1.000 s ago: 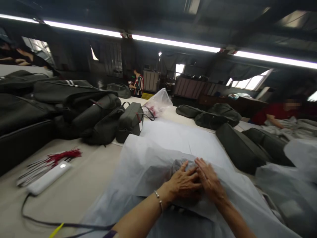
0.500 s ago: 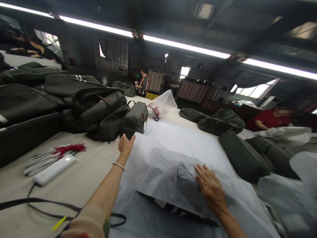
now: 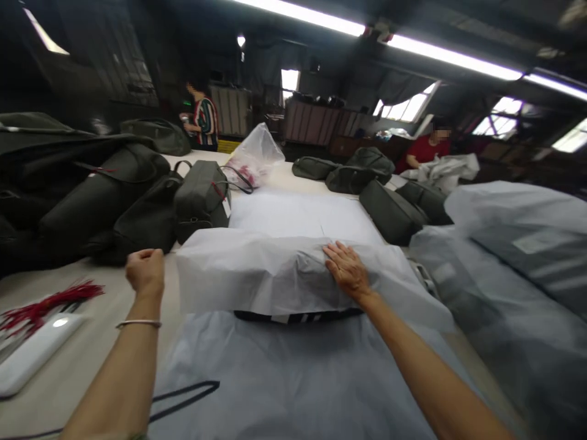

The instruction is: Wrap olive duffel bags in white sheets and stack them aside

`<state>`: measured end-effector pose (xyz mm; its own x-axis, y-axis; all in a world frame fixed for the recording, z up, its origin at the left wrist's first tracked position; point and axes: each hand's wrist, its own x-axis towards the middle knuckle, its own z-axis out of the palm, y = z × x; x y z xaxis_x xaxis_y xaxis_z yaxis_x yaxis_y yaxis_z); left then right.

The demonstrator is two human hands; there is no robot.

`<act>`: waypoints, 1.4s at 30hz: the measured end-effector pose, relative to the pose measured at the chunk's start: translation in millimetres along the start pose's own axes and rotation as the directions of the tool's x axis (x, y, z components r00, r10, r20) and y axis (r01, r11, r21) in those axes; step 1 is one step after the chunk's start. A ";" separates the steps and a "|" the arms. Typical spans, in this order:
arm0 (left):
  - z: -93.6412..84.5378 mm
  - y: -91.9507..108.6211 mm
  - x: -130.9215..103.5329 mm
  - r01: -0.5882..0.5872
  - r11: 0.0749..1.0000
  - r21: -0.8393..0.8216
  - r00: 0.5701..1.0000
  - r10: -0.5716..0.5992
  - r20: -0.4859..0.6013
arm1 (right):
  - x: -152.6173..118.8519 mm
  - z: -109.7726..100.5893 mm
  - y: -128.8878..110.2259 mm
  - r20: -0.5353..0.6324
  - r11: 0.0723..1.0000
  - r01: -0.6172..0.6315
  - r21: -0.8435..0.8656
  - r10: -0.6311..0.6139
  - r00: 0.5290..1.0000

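Note:
A white translucent sheet [image 3: 233, 275] drapes over a dark object, seemingly a bag, whose black edge with white stripes [image 3: 298, 316] shows beneath it. My right hand [image 3: 347, 269] lies flat on the sheet, fingers stretched out. Curled into a fist, my left hand [image 3: 145, 271] is just left of the sheet's corner, apart from it; whether anything is inside is hidden. Under the covered object spreads a bluish-grey plastic sheet [image 3: 284, 379]. Behind it lies a stack of white sheets [image 3: 298, 214]. A dark green bag [image 3: 202, 198] with a tag stands beyond my left hand.
Dark bags [image 3: 92, 201] crowd the left side. Red-stringed tags [image 3: 50, 305] lie by a white device [image 3: 39, 354]. Plastic-wrapped bags [image 3: 518, 275] stand at right, with more dark bags [image 3: 389, 211] behind. A clear plastic bag [image 3: 257, 156] sits at the back. Two people work farther off.
The view has turned right. My left hand has moved left off the sheet's edge and closed into a fist. My right hand stays flat on the sheet.

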<state>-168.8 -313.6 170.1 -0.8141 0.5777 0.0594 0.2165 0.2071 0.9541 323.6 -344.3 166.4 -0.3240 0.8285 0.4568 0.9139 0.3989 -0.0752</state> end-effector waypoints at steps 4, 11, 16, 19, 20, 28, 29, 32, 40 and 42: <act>25.8 57.9 -55.2 -0.593 0.797 0.118 0.805 0.580 0.127 | 4.1 -4.9 -4.5 0.012 0.998 -0.046 0.037 0.046 0.999; 126.7 99.1 -255.8 -0.922 -0.046 -0.384 -0.273 0.780 0.563 | -0.1 0.2 -3.1 -0.040 0.996 -0.043 0.072 0.046 0.998; 152.5 64.0 -286.5 -0.893 -0.107 -0.438 -0.388 0.679 0.624 | -2.4 3.1 -2.7 -0.223 0.980 -0.141 0.140 0.170 0.960; 155.8 59.2 -278.1 -0.899 -0.065 -0.434 -0.360 0.676 0.643 | -10.8 0.5 -3.3 -0.341 0.965 -0.196 0.173 0.245 0.907; 156.3 60.2 -276.3 -0.895 -0.062 -0.443 -0.366 0.668 0.647 | -16.8 0.1 -3.2 -0.354 0.965 -0.199 0.171 0.249 0.902; 160.7 60.8 -280.9 -0.896 -0.038 -0.443 -0.363 0.639 0.678 | -114.1 -16.1 -14.8 -0.184 0.958 -0.253 0.132 0.275 0.944; 160.9 59.9 -281.7 -0.895 -0.035 -0.444 -0.362 0.638 0.680 | -132.9 -24.9 -20.1 -0.180 0.944 -0.280 0.174 0.311 0.933; 161.4 58.3 -283.1 -0.894 -0.030 -0.446 -0.361 0.638 0.680 | -203.2 -57.0 -45.4 -0.090 0.828 -0.424 0.367 0.485 0.870; 160.6 56.1 -284.8 -0.883 0.009 -0.469 -0.350 0.654 0.671 | -406.7 -80.6 -154.0 0.522 -0.388 -0.751 0.535 0.850 -0.067; 160.8 54.9 -285.2 -0.879 0.014 -0.476 -0.351 0.657 0.667 | -423.1 -68.9 -171.7 0.648 -0.581 -0.590 0.561 0.751 -0.123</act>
<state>161.9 -340.1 158.3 0.7874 0.4604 0.4100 0.4625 -0.8808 0.1010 320.7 -790.5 47.1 0.5682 0.4524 -0.6873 -0.4770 -0.4995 -0.7231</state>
